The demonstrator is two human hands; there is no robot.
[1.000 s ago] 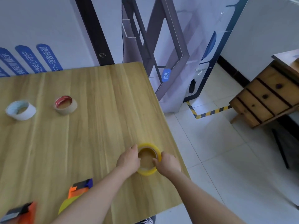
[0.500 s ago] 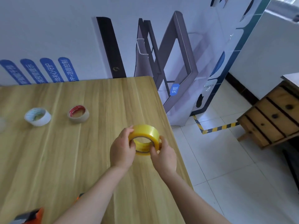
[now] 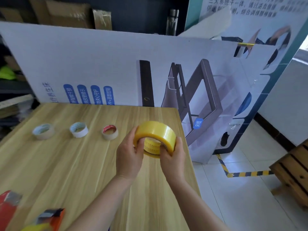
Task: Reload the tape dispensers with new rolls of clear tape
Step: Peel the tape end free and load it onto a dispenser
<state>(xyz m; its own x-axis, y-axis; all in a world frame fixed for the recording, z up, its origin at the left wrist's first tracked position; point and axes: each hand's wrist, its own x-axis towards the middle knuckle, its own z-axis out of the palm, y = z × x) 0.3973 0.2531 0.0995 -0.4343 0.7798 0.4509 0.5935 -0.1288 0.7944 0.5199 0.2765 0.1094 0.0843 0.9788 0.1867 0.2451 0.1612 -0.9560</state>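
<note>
A yellow-tinted roll of clear tape [image 3: 155, 132] is held upright above the wooden table [image 3: 70, 164], near its right edge. My left hand [image 3: 129, 157] grips its left side, fingers curled over the rim and into the core. My right hand [image 3: 173, 155] grips its right side. Three smaller rolls lie flat in a row further back: a beige one [image 3: 43, 131], a white one [image 3: 78, 129] and a red-cored one [image 3: 110, 132]. Two orange tape dispensers sit at the near left: one [image 3: 50, 217] by my left forearm, one [image 3: 8, 207] at the frame's edge.
A large printed white board [image 3: 100, 67] stands against the table's back edge. The table's right edge drops to a tiled floor [image 3: 241, 189] with yellow-black hazard tape [image 3: 246, 173]. A wooden crate [image 3: 293, 170] sits at far right. Cardboard boxes [image 3: 66, 12] are stacked behind.
Both hands picked the yellow roll up off the table and turned it upright, raising it. The view tilted upward, bringing a third small roll and the second dispenser into sight.
</note>
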